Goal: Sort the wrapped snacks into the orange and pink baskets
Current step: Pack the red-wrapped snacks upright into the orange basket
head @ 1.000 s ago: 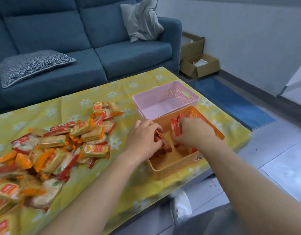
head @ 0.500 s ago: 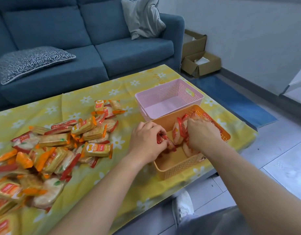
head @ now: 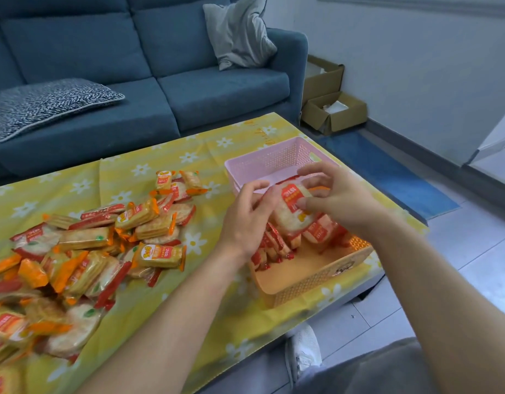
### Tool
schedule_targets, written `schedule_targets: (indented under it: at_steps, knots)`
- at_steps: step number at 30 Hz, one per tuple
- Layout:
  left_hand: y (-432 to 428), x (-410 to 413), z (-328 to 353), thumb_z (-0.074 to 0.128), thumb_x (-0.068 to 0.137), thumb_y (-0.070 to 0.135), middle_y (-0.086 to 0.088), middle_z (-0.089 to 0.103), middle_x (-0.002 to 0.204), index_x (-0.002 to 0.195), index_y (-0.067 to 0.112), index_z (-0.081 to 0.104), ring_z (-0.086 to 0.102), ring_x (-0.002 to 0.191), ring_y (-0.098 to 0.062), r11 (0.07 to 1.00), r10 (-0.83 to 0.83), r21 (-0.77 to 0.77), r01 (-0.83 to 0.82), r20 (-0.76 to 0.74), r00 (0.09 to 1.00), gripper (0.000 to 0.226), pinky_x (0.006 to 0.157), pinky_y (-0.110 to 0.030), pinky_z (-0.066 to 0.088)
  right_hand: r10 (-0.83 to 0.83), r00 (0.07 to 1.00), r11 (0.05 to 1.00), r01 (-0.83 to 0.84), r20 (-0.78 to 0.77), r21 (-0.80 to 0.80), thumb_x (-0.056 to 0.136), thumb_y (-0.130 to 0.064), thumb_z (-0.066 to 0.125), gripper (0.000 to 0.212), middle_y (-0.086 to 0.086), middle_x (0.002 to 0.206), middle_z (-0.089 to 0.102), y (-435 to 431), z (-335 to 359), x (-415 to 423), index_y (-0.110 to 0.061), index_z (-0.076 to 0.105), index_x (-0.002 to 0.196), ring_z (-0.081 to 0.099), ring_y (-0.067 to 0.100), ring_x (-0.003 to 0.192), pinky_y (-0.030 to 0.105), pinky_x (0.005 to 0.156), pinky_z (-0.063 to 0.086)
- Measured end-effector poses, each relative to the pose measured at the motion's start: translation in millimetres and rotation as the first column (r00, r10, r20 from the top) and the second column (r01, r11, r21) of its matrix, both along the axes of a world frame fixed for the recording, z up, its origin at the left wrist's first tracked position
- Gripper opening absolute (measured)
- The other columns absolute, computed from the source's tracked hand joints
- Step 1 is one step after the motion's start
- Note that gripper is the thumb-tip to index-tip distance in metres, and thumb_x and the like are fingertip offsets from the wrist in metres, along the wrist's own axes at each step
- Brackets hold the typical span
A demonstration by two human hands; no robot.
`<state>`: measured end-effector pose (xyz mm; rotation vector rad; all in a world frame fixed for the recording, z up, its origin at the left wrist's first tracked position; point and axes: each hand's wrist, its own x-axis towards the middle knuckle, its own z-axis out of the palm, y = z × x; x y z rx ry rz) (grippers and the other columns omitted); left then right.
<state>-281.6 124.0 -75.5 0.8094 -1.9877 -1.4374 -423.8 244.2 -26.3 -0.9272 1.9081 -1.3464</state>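
Left hand (head: 245, 223), right hand (head: 342, 200) both pinch red-wrapped snack (head: 292, 206), held above orange basket (head: 311, 282), label toward me, likely to check colour. Red packs (head: 319, 234) stand on edge below, probably saving room. Pink basket (head: 274, 160) just behind; unsorted pile (head: 103, 245) on my left.

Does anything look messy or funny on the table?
Nothing is broken or spilled. The heap of orange and red wrapped snacks sprawls loose on the yellow flowered tablecloth, still unsorted. The orange plastic basket sits close to the table's near edge. The pink plastic basket looks empty.
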Motion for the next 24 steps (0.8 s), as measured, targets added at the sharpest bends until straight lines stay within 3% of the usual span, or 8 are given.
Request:
schedule_targets:
  at_steps: [2, 4, 7, 9, 13, 16, 19, 24]
  knots:
    - [-2, -2, 5, 0.071, 0.086, 0.046, 0.005, 0.070, 0.101, 0.118, 0.031, 0.060, 0.066, 0.083, -0.003, 1.000, -0.001, -0.021, 0.002, 0.025, 1.000, 0.038, 0.075, -0.022, 0.052, 0.033, 0.998, 0.999, -0.033, -0.050, 0.015, 0.085, -0.002, 0.076, 0.044, 0.002, 0.111, 0.067, -12, -11, 2, -0.024, 0.062, 0.120, 0.073, 0.018, 0.094, 0.036, 0.078, 0.063]
    - [-6, 0, 7, 0.076, 0.085, 0.028, 0.001, 0.068, 0.095, 0.112, 0.032, 0.060, 0.059, 0.067, -0.003, 0.991, 0.067, -0.121, -0.061, 0.048, 0.997, 0.032, 0.063, -0.020, 0.048, -0.025, 0.973, 0.997, 0.040, -0.231, 0.063, 0.089, -0.010, 0.073, 0.030, -0.003, 0.105, 0.069, -19, -20, -1, -0.022, 0.065, 0.114, 0.070, 0.015, 0.094, 0.033, 0.080, 0.060]
    - [-16, 5, 7, 0.075, 0.083, 0.026, 0.005, 0.066, 0.094, 0.105, 0.035, 0.058, 0.063, 0.074, -0.009, 0.966, 0.197, -0.173, -0.191, 0.020, 0.980, 0.029, 0.067, -0.032, 0.053, -0.060, 0.916, 0.971, 0.145, -0.397, 0.188, 0.093, -0.012, 0.054, 0.019, 0.001, 0.095, 0.070, -24, -31, -7, -0.023, 0.064, 0.105, 0.070, 0.023, 0.085, 0.043, 0.072, 0.060]
    - [-16, 6, 9, 0.074, 0.084, 0.027, 0.006, 0.062, 0.093, 0.107, 0.036, 0.054, 0.063, 0.079, -0.012, 0.959, 0.218, -0.194, -0.209, 0.027, 0.976, 0.032, 0.068, -0.035, 0.053, 0.077, 0.871, 0.927, 0.117, -0.485, 0.357, 0.093, -0.020, 0.056, 0.014, 0.002, 0.095, 0.067, -25, -37, -3, -0.022, 0.061, 0.106, 0.067, 0.022, 0.084, 0.040, 0.066, 0.057]
    - [-8, 1, 11, 0.072, 0.086, 0.025, 0.012, 0.057, 0.089, 0.115, 0.036, 0.050, 0.060, 0.077, -0.009, 0.952, 0.160, -0.272, -0.140, 0.052, 0.986, 0.038, 0.057, -0.015, 0.043, 0.222, 0.722, 0.844, 0.194, -0.656, 0.499, 0.086, -0.023, 0.069, 0.034, 0.003, 0.102, 0.061, -29, -50, 2, -0.017, 0.051, 0.114, 0.058, 0.024, 0.089, 0.034, 0.066, 0.046]
    - [-7, -7, 8, 0.072, 0.084, 0.025, 0.014, 0.053, 0.090, 0.122, 0.036, 0.048, 0.057, 0.082, -0.013, 0.947, 0.116, -0.314, -0.072, 0.124, 0.985, 0.047, 0.063, -0.015, 0.039, 0.206, 0.620, 0.817, 0.317, -0.757, 0.482, 0.086, -0.014, 0.067, 0.039, 0.006, 0.105, 0.055, -28, -56, -1, -0.016, 0.048, 0.120, 0.063, 0.029, 0.086, 0.037, 0.059, 0.050]
    - [-5, -19, 4, 0.072, 0.079, 0.026, 0.004, 0.054, 0.090, 0.125, 0.036, 0.043, 0.058, 0.085, -0.023, 0.946, 0.092, -0.323, -0.006, 0.251, 0.963, 0.055, 0.068, -0.032, 0.041, 0.196, 0.575, 0.794, 0.382, -0.794, 0.473, 0.088, -0.013, 0.064, 0.042, 0.007, 0.104, 0.046, -26, -56, 0, -0.016, 0.046, 0.125, 0.063, 0.029, 0.078, 0.037, 0.055, 0.054]
    - [4, -36, 0, 0.061, 0.083, 0.035, -0.005, 0.056, 0.107, 0.120, 0.034, 0.047, 0.059, 0.101, -0.033, 0.895, 0.134, -0.429, 0.122, 0.521, 0.843, 0.039, 0.080, -0.039, 0.049, 0.235, 0.546, 0.794, 0.369, -0.804, 0.483, 0.092, -0.015, 0.059, 0.033, 0.004, 0.100, 0.046, -23, -58, -1, -0.018, 0.048, 0.123, 0.064, 0.028, 0.083, 0.039, 0.059, 0.057]
